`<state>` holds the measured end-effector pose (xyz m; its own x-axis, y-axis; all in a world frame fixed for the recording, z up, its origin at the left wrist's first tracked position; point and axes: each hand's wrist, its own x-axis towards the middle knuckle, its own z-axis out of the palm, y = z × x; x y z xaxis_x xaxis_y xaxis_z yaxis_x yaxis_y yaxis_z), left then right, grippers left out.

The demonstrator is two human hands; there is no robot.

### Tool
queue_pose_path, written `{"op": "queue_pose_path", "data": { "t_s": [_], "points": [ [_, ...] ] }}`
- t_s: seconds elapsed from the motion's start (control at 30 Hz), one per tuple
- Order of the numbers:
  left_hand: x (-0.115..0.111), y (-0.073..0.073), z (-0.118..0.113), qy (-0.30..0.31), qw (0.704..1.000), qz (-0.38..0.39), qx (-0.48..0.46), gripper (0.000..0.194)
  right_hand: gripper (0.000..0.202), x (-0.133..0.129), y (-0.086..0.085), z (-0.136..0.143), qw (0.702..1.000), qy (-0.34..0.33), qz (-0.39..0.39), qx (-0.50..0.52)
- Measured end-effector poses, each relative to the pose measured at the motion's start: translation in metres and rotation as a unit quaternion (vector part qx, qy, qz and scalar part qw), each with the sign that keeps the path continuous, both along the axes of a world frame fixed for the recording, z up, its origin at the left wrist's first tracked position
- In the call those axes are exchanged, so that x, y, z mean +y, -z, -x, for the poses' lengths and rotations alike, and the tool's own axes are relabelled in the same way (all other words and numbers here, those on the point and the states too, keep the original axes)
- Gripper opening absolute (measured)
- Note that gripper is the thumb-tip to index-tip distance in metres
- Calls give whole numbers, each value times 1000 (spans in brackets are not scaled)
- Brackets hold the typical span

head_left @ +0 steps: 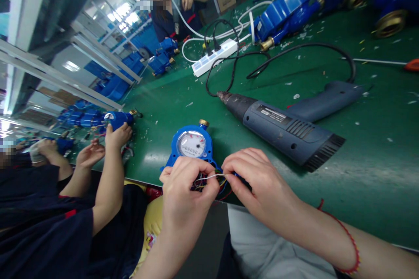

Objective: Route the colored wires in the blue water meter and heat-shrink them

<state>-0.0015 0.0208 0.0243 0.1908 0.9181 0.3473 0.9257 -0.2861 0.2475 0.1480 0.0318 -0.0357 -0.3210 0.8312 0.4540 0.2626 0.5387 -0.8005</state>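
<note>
Close in front of me, a blue water meter [191,143] with a round dial and a brass fitting sits at the table's near edge. Just below its dial, my left hand [191,183] pinches a thin white wire [214,176] between thumb and fingers. From the other side, my right hand [257,178] is closed on the same wire, its fingertips almost meeting the left ones. Several coloured wires show beneath and between my hands, and part of the meter's lower body is hidden by them.
A heat gun [278,126] lies right of the meter, its cord curling back toward a white power strip [214,57]. More blue meters [283,13] stand behind. An orange-handled screwdriver [381,62] lies far right. At left, a co-worker's hands [118,135] handle another meter.
</note>
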Motion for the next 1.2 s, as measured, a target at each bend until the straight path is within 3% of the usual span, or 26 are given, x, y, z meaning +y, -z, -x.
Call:
{"op": "queue_pose_path", "data": {
  "t_s": [0.23, 0.47, 0.67, 0.93, 1.2],
  "points": [
    [-2, -9, 9, 25, 995, 79, -51, 20, 14, 0, 0, -3, 1000, -1, -9, -15],
    [-5, -7, 11, 64, 984, 131, -107, 22, 12, 3, -4, -1, 997, 18, -75, -26],
    [-6, -4, 20, 25, 976, 138, -167, 21, 13, 4, -5, -2, 996, 56, -72, -11],
    [-9, 1, 25, -51, 965, 75, -247, 21, 18, 2, 1, -4, 999, 27, -20, 27],
    [-15, 1, 25, -27, 948, 98, -300, 15, 17, 1, -9, -4, 999, 29, -23, 13]
  ]
}}
